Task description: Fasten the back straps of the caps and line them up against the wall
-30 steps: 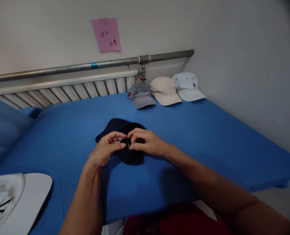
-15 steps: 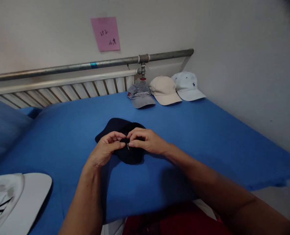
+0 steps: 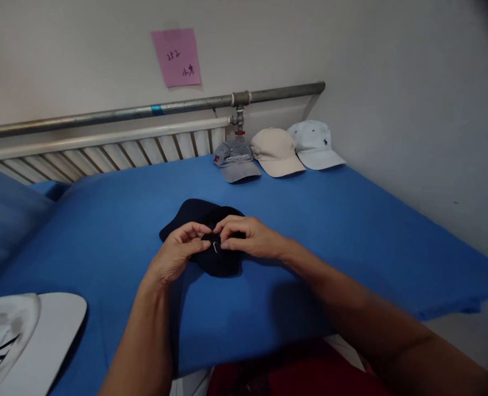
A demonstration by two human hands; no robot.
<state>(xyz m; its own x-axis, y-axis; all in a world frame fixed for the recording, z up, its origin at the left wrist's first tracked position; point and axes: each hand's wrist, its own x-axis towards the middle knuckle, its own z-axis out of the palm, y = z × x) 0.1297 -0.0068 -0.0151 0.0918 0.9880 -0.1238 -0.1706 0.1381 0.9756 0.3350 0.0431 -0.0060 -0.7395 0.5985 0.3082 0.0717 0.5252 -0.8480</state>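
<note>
A dark navy or black baseball cap point(image 3: 222, 265) lies on the blue-covered table, its brim toward the far left. Both hands work at its back strap, where a small metal buckle point(image 3: 215, 247) shows between them. My left hand point(image 3: 181, 247) pinches the strap on the buckle's left side with thumb and fingers. From the right, my right hand point(image 3: 250, 236) pinches the cap's strap just beside the buckle. The fingertips hide much of the strap.
Along the back stand a grey cap point(image 3: 237, 162), a beige cap point(image 3: 277, 153) and a pale blue cap point(image 3: 316, 146). A white cap point(image 3: 41, 335) lies at the near left. Behind the blue-covered table point(image 3: 330, 220) are a radiator point(image 3: 140, 147) and a metal pipe point(image 3: 194, 104).
My right thumb has shifted slightly right, away from the buckle, so more of the metal shows. My left hand and the dark cap stay almost in place.
</note>
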